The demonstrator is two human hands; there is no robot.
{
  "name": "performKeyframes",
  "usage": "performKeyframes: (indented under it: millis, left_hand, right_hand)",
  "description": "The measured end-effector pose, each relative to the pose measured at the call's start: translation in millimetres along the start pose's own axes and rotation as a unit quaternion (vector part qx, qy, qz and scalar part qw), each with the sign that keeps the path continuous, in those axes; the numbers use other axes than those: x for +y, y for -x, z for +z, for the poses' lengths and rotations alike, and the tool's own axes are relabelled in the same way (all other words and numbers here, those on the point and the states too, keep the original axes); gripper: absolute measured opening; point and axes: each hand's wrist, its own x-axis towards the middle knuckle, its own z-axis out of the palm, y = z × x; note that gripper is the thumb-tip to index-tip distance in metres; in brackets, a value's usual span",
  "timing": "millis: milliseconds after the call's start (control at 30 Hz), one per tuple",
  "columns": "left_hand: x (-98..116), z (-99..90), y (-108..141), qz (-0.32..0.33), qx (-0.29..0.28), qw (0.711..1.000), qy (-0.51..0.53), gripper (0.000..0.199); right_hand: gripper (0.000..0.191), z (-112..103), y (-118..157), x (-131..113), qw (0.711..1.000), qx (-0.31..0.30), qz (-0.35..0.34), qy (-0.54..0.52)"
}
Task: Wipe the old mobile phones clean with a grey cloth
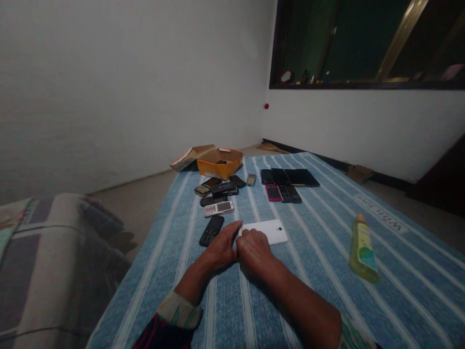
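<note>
A white smartphone (274,231) lies face down on the striped blue cloth (308,300), its camera end pointing right. My left hand (221,246) grips around its left end, with the fingers along the far edge and the thumb on the near side. Curled over that same end, my right hand (254,249) has its fingers pressed on the phone close to my left hand. The fingertips and the phone's left edge are partly hidden. Just left of my left hand rests a black keypad phone (211,230), and beyond it a white and pink phone (219,208).
Several older phones (225,188) lie in a loose pile before an open orange box (220,165). Dark phones (300,177) and a pink phone (272,192) sit in rows at the back right. A yellow-green bottle (363,252) lies at the right.
</note>
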Motion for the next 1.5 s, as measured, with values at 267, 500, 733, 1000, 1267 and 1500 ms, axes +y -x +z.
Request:
performKeyframes:
  millis: [267, 500, 733, 1000, 1267, 1500]
  left_hand:
    - [-4, 1.7, 1, 0.002, 0.004, 1.0, 0.021, 0.082]
    - [-7, 1.3, -1, 0.018, 0.002, 1.0, 0.016, 0.08]
    - [-7, 0.6, -1, 0.01, 0.006, 1.0, 0.02, 0.083]
    - [4, -1.1, -1, -0.048, -0.006, 0.999, -0.014, 0.086]
    - [4, -0.8, -1, -0.049, -0.001, 0.999, -0.003, 0.087]
    - [-4, -0.4, -1, -0.011, -0.004, 1.0, -0.012, 0.082]
  right_hand:
    - [0.029, -4, -3, -1, 1.0, 0.014, 0.002, 0.003]
    - [0.027, -3, -7, -2, 1.0, 0.021, 0.007, 0.002]
    - [0.029, -1, -9, -1, 1.0, 0.029, 0.012, -0.002]
    - [0.024, -1, 3, 25, 0.998, 0.01, 0.053, 0.01]
    - [0.025, -4, 4, 25, 0.997, 0.015, 0.074, 0.017]
    - [0.026, -3, 0, 8, 1.0, 0.014, 0.026, 0.002]
